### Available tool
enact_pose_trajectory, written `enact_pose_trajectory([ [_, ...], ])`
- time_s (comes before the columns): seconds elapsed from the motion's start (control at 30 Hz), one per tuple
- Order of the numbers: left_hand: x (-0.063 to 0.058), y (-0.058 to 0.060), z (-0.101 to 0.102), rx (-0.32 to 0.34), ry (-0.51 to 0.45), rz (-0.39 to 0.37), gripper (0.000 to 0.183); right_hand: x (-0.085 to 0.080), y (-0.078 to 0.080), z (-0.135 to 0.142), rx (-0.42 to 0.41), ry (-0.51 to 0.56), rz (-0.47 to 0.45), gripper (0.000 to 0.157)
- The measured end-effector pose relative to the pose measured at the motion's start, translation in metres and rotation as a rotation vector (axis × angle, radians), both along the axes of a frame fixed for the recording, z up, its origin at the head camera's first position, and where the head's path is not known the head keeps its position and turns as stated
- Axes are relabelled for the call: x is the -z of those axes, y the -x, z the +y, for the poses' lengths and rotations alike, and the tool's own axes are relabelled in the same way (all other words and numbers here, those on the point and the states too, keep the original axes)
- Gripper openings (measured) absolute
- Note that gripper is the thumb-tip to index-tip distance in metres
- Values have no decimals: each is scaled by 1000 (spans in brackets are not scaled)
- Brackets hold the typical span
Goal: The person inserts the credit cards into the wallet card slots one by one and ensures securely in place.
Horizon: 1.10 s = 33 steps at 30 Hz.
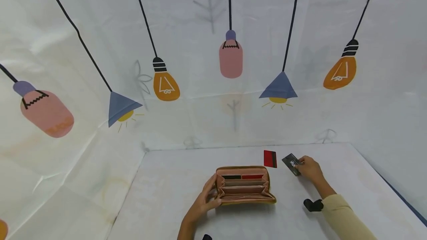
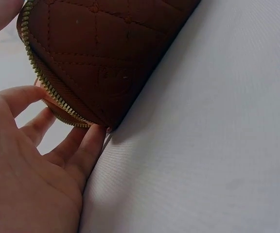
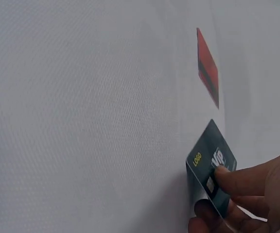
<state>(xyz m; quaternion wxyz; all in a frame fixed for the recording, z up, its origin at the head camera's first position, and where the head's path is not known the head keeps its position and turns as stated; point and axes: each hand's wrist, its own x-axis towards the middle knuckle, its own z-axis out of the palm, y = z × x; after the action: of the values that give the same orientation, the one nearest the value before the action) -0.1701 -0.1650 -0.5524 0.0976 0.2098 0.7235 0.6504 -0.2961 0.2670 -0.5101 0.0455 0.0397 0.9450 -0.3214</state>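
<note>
An unzipped brown wallet (image 1: 247,183) stands open on the white table, its pink compartments facing the head camera. Inside its upper part show the edges of a dark card (image 1: 231,177) and a red card (image 1: 251,176). My left hand (image 1: 201,203) holds the wallet at its left end, thumb low and fingers along the side. In the left wrist view, its fingertips touch the gold zipper (image 2: 52,90) edge. To the right, my right hand (image 1: 311,169) pinches a black VIP card (image 3: 208,155) between thumb and fingers, tilted off the table surface.
A second red card (image 1: 268,158) with a dark stripe lies on the table (image 1: 166,180) behind the wallet's right corner. A white sheet (image 1: 200,121) printed with hanging lamps rises behind the table. A black device (image 1: 313,205) sits at the right wrist.
</note>
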Motion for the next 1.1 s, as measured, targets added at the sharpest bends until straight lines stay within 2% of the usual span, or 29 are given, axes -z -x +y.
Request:
enact_pose_trajectory([
  [0.13,0,1,-1,4,3,0,84,-4,-3,5,21,42,26,31],
  [0.37,0,3,-3,-7,22,44,85,-21,-14,3,27,95,69,32],
  [0.5,0,3,-3,-4,23,54,85,-31,-24,-7,4,189,75,32],
  [0.7,1,1,-1,-8,19,25,85,-41,-36,-22,-31,340,72,29],
  [0.93,2,1,-2,-11,20,35,84,-62,-48,-43,-67,409,142,27],
  [1.1,3,2,-2,-13,19,24,84,-77,-59,-60,-112,412,103,31],
])
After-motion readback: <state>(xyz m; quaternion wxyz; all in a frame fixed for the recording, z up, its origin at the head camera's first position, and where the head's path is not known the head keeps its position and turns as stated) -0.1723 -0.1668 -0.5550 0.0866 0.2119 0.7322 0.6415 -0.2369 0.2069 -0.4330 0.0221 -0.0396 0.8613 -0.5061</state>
